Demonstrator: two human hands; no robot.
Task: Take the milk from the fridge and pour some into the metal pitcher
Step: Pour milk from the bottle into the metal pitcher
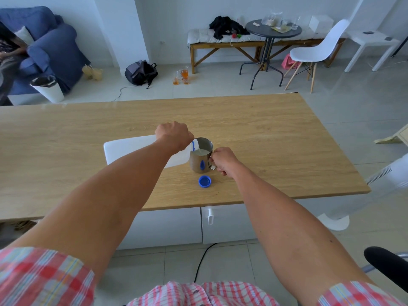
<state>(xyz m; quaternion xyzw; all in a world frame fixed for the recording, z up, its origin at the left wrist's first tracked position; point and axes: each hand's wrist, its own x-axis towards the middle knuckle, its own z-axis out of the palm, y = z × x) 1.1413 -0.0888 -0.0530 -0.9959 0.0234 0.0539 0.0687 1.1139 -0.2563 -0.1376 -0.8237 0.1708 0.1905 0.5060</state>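
Observation:
A white plastic milk jug [128, 151] lies tipped on its side above the wooden table [265, 129], its blue-ringed neck over the rim of the metal pitcher [201, 160]. My left hand [173, 134] grips the jug near its neck, and milk runs into the pitcher, which holds white milk inside. The pitcher stands upright at the table's middle. My right hand [223, 161] is closed around the pitcher's handle on its right side. The jug's blue cap [204, 181] lies loose on the table just in front of the pitcher.
White drawers sit under the table's front edge. Beyond the table are a blue armchair [50, 47], a white bin [47, 88], a backpack [141, 72], a bench, a round dark table [273, 32] and a white chair [320, 49]. A white fan [375, 184] stands at the right.

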